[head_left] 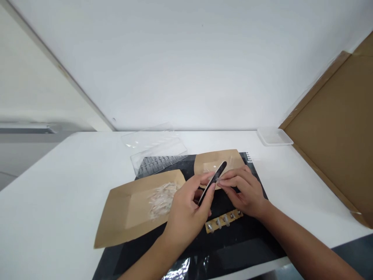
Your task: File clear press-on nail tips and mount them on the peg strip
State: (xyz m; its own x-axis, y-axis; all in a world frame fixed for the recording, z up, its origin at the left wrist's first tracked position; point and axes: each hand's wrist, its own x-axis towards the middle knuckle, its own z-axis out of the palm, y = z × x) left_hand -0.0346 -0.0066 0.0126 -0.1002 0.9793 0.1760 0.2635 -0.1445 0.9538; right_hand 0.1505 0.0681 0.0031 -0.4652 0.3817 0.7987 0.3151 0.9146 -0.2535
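Diagonally, left-hand fingers [201,181] grip a black nail file [215,179], its far tip pointing up-right.

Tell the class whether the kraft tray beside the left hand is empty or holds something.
It holds something: a loose heap of pale slivers lies on the kraft tray.

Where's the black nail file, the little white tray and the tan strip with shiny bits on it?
black nail file [220,170]: head view, on its dark upper end.
white plastic tray [276,145]: head view, on its front rim.
tan strip [233,219]: head view, on its bare lower edge.
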